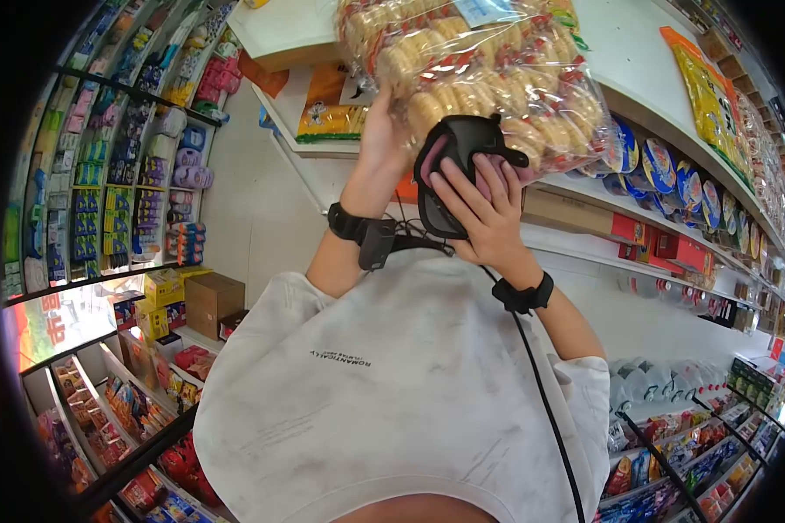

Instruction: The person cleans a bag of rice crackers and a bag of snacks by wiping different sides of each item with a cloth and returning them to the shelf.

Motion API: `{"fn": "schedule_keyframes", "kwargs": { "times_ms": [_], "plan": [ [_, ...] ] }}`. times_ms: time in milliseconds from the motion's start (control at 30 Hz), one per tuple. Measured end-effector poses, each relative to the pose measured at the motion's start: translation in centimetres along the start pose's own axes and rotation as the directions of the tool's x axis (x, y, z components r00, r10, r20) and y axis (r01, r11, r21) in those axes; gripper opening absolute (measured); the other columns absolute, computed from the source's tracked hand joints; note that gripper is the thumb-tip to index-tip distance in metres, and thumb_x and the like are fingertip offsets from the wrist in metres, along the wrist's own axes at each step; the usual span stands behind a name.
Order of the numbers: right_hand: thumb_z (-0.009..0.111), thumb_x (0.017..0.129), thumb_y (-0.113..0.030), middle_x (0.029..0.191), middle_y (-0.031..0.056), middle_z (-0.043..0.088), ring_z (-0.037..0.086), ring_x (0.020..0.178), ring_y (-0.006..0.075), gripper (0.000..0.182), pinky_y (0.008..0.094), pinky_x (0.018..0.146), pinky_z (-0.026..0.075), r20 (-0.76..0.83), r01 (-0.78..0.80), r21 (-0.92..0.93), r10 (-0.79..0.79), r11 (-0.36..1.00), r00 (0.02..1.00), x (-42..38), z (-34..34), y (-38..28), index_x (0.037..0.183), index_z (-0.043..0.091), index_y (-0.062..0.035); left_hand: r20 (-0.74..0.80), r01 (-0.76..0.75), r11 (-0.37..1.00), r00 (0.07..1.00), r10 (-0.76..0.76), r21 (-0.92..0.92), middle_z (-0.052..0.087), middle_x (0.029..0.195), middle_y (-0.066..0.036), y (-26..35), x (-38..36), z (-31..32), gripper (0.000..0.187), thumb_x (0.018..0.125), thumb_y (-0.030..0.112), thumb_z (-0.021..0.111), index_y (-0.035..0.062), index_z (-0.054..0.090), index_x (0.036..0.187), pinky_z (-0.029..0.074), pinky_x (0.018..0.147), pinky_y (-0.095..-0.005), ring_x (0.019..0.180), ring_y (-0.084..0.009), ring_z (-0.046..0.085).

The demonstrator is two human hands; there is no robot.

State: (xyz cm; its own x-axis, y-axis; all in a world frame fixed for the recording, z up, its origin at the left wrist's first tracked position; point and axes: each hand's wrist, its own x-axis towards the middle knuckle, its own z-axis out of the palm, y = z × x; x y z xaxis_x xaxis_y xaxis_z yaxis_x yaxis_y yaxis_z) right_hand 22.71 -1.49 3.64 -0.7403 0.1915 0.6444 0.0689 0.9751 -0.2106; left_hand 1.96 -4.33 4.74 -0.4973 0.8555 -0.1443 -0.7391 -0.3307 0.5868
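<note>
Scene: a shop aisle seen from a head camera, with stocked shelves on both sides.
Left hand point(382, 131): raised, fingers closed on the lower left side of the clear plastic bag of round pale biscuits point(488, 65); the fingertips are hidden behind the bag.
Right hand point(488, 213): fingers wrapped around a black handheld scanner point(449, 170), grasping it firmly; the scanner head touches the underside of the bag.
Bag position: held high, in front of the white shelf board point(645, 61) on the right, above the person's white shirt point(392, 383).
Cable: a black cord point(541, 383) runs from the scanner down across the shirt.
Risk, grip: the bag is large and held by one hand at one edge; it may tilt, slip and drop, breaking the biscuits.
Risk, pressure: the scanner pressed against the bag may crush biscuits or puncture the film.
Risk, cable: the cord may snag on the black wristbands point(523, 296) and jerk the scanner.
Risk, shelf: the orange snack packets point(702, 83) far right lie near; a swing of the bag may dislodge them.
</note>
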Motion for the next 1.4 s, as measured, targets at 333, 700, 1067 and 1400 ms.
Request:
{"fn": "schedule_keyframes", "kwargs": {
  "times_ms": [333,700,1067,1400],
  "plan": [
    [0.054,0.086,-0.035,0.139,-0.0152,0.058,0.043,0.133,0.0197,0.043,0.0462,0.119,0.019,0.181,0.368,-0.444,-0.320,0.817,0.930,-1.1,3.2,0.4,0.125,0.070,-0.0291,0.097,0.183,0.976,0.980,-0.172,-0.117,0.048,0.143,-0.019,3.8,-0.2,1.7,0.055,0.108,0.044,0.032,0.0032,0.038,0.144,0.044,0.108,-0.0533,0.131,-0.0349,0.050],
    [0.040,0.106,-0.017,0.155,0.0196,0.036,0.031,0.146,0.0310,0.049,0.0380,0.118,0.022,-0.425,-0.688,0.187,0.689,0.701,0.587,1.9,-2.8,5.4,0.150,0.031,0.0035,0.146,0.380,0.896,0.924,-0.355,-0.229,0.052,0.140,-0.013,4.1,-0.5,-1.0,0.055,0.106,0.045,0.041,0.0061,0.041,0.145,0.044,0.106,-0.0524,0.127,-0.0324,0.053],
    [0.062,0.099,-0.033,0.125,0.0051,0.065,0.063,0.112,0.0165,0.042,0.0348,0.097,0.051,0.328,-0.189,0.942,0.877,-0.277,0.351,0.1,-2.9,10.2,0.131,0.057,-0.0074,0.106,0.161,0.985,0.982,-0.154,-0.056,0.050,0.142,-0.012,4.0,0.4,-0.9,0.058,0.102,0.038,0.052,0.0054,0.037,0.147,0.044,0.108,-0.0459,0.129,-0.0287,0.051],
    [0.064,0.097,-0.016,0.127,0.0068,0.059,0.059,0.116,0.0167,0.043,0.0331,0.099,0.049,-0.103,-0.240,0.948,0.914,0.210,0.391,3.5,-8.0,6.1,0.136,0.049,-0.0035,0.183,0.231,0.973,0.956,-0.229,0.011,0.051,0.143,-0.015,5.1,-0.1,1.7,0.059,0.100,0.040,0.052,0.0033,0.041,0.145,0.046,0.107,-0.0453,0.127,-0.0285,0.054]
  ]
}}
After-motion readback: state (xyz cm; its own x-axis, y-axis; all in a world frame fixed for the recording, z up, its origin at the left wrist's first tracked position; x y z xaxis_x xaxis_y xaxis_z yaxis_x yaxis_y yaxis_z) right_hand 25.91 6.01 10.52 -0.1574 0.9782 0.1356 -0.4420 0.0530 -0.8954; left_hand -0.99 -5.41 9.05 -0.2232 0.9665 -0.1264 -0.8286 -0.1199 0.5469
